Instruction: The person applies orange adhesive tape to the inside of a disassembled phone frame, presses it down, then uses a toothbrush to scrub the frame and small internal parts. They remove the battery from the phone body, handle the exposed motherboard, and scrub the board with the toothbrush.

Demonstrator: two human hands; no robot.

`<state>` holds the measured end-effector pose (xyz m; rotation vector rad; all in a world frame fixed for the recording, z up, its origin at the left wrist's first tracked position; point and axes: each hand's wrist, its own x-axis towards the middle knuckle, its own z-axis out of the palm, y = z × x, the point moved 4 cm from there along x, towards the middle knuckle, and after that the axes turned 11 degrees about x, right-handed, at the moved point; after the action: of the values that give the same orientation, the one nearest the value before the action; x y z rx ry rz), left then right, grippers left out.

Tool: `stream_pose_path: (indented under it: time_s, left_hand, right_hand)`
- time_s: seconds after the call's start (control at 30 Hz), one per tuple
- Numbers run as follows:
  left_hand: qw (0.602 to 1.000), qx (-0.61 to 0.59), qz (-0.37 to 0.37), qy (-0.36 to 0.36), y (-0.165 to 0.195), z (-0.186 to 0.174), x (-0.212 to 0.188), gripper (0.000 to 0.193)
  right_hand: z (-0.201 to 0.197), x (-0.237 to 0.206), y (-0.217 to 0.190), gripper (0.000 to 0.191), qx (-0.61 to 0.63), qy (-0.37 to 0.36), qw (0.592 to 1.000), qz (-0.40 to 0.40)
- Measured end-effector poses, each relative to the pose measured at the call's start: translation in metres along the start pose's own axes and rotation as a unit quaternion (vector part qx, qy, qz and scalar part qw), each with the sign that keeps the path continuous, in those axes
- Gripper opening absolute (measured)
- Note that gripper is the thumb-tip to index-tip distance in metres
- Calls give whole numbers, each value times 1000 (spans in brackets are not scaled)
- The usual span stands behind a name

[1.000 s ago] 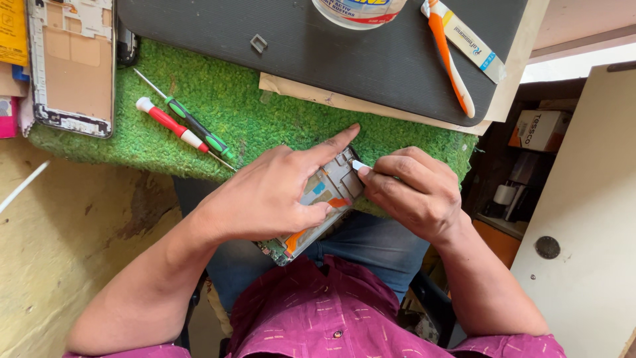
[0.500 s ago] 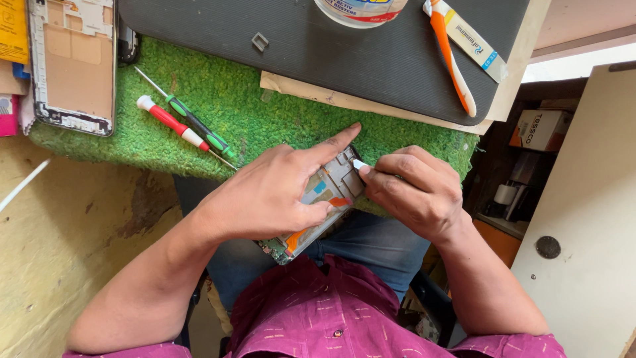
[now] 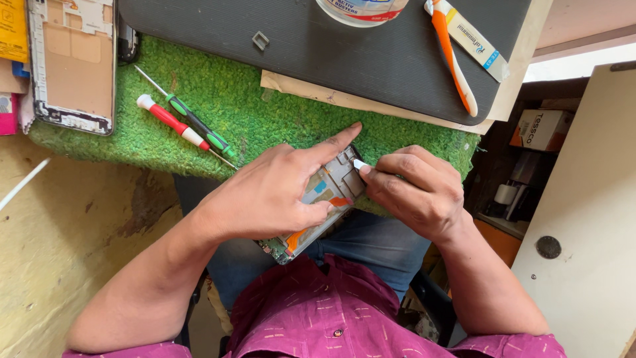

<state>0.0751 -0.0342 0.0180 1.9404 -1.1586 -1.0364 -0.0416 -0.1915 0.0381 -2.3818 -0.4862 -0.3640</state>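
The right hand (image 3: 417, 192) closes its fingers (image 3: 391, 174) in a pinch on a small white pry tool (image 3: 360, 164), whose tip meets the upper right corner of the opened phone (image 3: 331, 189). The left hand (image 3: 271, 195) presses the phone flat: the index finger lies extended along the phone's upper edge, its tip close to the tool, while the thumb bears on the exposed inner face. This hand is not clenched; it clamps the phone by pressure.

The phone rests at the near edge of the green turf mat (image 3: 265, 119), its long axis running diagonally from the lower left, over the person's lap, to the upper right, where the tool works. The tool therefore lies just right of the left index fingertip, and the right hand is the nearer one to that corner.

Farther out on the mat, toward its left side, lie a red-handled screwdriver (image 3: 169, 120) and a green-handled screwdriver (image 3: 199, 126), side by side. A phone back frame (image 3: 73, 66) sits at the mat's far left corner. Beyond the mat, a dark ribbed pad (image 3: 344, 59) carries an orange toothbrush (image 3: 454, 56).
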Motion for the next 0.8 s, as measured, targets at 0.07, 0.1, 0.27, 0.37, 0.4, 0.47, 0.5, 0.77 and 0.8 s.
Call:
stream_pose_path:
  time_s: [0.07,0.1,0.27,0.37,0.4,0.47,0.5,0.77,0.8]
  left_hand:
    - [1000,-1,-15,-11,-1,1,0,97]
    - [1000,-2,-22,-17,-1,2,0,97]
    - [1000,-8,-1,-3,0,1,-1,96]
    - [1000,0,-10,-6,-1,1,0,96]
    - [1000,3,-18,-11,-1,1,0,97]
    - [1000,0,-3,-2,0,0,0,96]
    - [1000,-2,5,2,0,0,0,96]
    - [1000,2,1,3,0,1,0,96]
    - [1000,2,6,6,0,1,0,96]
  right_hand:
    - [0,0,0,24,-1,2,1000,0]
    - [0,0,0,24,-1,4,1000,0]
    - [0,0,0,26,-10,1,1000,3]
    - [0,0,0,26,-15,6,1000,3]
    - [0,0,0,27,-15,8,1000,4]
    - [0,0,0,26,-8,3,1000,1]
    - [0,0,0,26,-4,0,1000,0]
    - [1,-1,-1,28,-8,2,1000,-12]
    - [1,-2,-1,28,-7,3,1000,-14]
